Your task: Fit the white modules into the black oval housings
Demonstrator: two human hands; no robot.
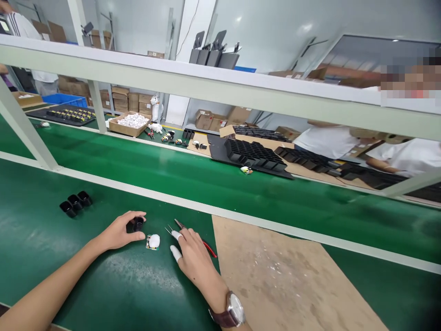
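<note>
My left hand (122,231) is curled round a small black plastic housing (138,224) on the green work surface (131,289). Just right of it lies a small circuit board with a rounded white piece on top (153,241). My right hand (191,250) wears white finger cots on two fingers and a watch at the wrist. Thin metal tips, apparently tweezers (169,228), stick out past its fingers; their grip is partly hidden. Beneath and beside this hand are pliers with red handles (210,249). Three black housings (76,203) stand together at the left.
Brown cardboard (275,276) covers the bench at the right. A pale rail (172,203) separates the bench from a green conveyor belt (165,177), which carries a small assembly (246,170). Beyond are black trays (255,154), a box of white pieces (130,123) and people.
</note>
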